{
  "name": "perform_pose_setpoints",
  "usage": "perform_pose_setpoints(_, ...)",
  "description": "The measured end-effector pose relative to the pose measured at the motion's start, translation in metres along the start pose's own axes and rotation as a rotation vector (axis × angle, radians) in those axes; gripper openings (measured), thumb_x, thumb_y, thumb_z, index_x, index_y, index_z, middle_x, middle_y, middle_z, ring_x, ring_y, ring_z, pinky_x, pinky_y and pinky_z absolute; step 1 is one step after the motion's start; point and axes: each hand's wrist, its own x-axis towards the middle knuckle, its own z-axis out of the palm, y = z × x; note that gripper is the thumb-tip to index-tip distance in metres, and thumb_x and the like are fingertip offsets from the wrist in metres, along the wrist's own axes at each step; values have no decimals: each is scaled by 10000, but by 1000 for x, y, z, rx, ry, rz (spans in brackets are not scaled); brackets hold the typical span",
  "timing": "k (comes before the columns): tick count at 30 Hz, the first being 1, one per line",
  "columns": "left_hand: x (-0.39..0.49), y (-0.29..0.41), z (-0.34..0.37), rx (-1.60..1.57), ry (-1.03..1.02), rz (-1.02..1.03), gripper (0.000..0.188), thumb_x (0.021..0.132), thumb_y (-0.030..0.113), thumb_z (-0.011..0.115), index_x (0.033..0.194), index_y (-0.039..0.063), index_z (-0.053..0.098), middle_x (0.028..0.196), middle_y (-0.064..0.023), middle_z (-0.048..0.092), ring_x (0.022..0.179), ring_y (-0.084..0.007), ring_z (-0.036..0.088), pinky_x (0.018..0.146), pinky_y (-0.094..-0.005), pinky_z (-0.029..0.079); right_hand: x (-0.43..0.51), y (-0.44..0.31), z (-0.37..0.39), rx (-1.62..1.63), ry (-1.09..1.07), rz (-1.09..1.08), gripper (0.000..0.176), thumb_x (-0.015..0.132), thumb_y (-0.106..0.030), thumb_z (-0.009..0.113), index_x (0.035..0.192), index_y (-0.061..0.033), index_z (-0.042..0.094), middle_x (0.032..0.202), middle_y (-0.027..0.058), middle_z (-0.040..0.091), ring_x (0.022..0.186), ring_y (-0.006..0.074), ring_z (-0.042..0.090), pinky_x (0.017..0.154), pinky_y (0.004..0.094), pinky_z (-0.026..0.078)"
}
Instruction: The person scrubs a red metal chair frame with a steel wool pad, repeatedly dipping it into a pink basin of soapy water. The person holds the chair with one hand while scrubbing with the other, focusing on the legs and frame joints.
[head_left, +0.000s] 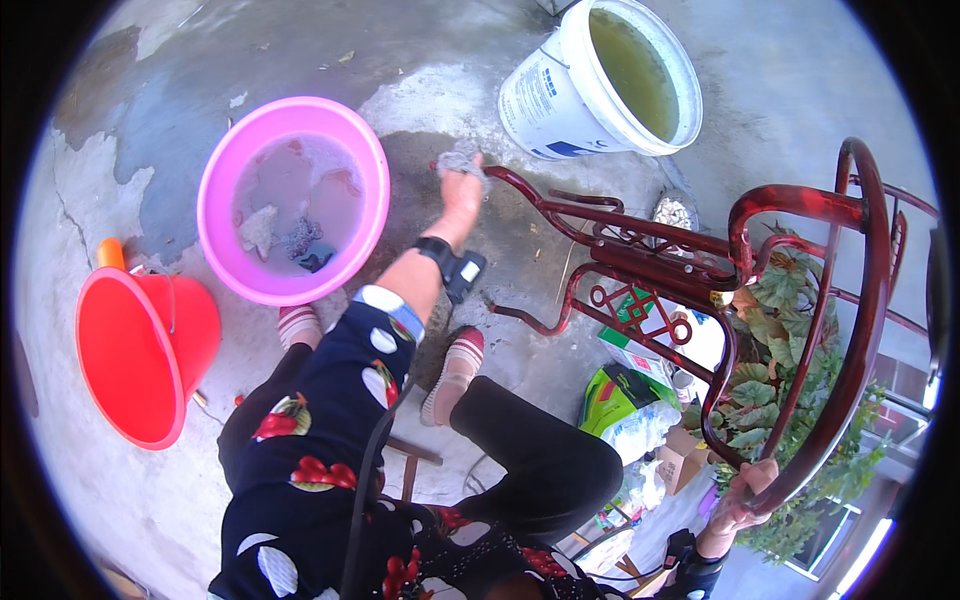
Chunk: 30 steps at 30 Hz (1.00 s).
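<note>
My left hand (461, 187) is closed around a wet grey cloth (459, 159), wrapped on the end of a curved leg of a dark red metal chair frame (660, 281). At the lower right, my right hand (742, 496) grips the large curved tube of the same frame, which lies tilted on its side. The frame has bent legs and a panel of diamond and ring shapes. Left of my left hand stands a pink plastic basin (379, 180) of cloudy water, with a pale cloth (260, 231) and darker cloths in it.
A white bucket (525, 105) of murky greenish water stands at the top. A red bucket (202, 322) lies tipped at the left. Behind the frame are leafy plants (772, 360), a green bag (611, 397) and a cardboard box (679, 457). The concrete floor is partly wet; my feet are below the basin.
</note>
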Motion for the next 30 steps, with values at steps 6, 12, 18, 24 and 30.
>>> perform_pose_setpoints(6,-86,81,27,-237,-227,364,255,898,178,671,1060,0,586,1014,-99,589,975,-231,567,913,-356,443,-11,17,1,0,83,7,761,881,-755,477,953,-11,616,767,12,486,650,143,376,554,292,251)
perform_pose_setpoints(12,-80,79,15,172,-25,563,418,726,132,757,1074,9,560,1055,-166,592,1031,-351,573,952,-424,455,2,9,-6,22,-27,-79,725,897,-736,472,884,-23,608,661,6,405,580,143,370,524,304,229)
perform_pose_setpoints(18,-8,3,2,-78,-34,68,233,915,128,628,1111,5,659,1054,-98,692,998,-222,642,888,-343,478,6,8,-2,-123,-21,-34,843,888,-820,269,810,-33,560,591,18,353,565,156,353,534,309,237)
perform_pose_setpoints(24,27,-27,-11,242,-80,200,371,910,300,624,1151,23,679,1129,-165,684,1097,-319,613,953,-395,454,8,6,-6,-261,-52,-48,772,947,-742,281,808,-25,534,611,51,381,524,183,352,496,332,244)
perform_pose_setpoints(30,5,2,-4,-29,-207,-7,264,953,254,582,875,12,656,839,-66,637,810,-185,569,768,-341,445,8,8,3,-133,39,-127,809,918,-775,292,807,-11,535,630,55,396,558,183,368,514,332,257)
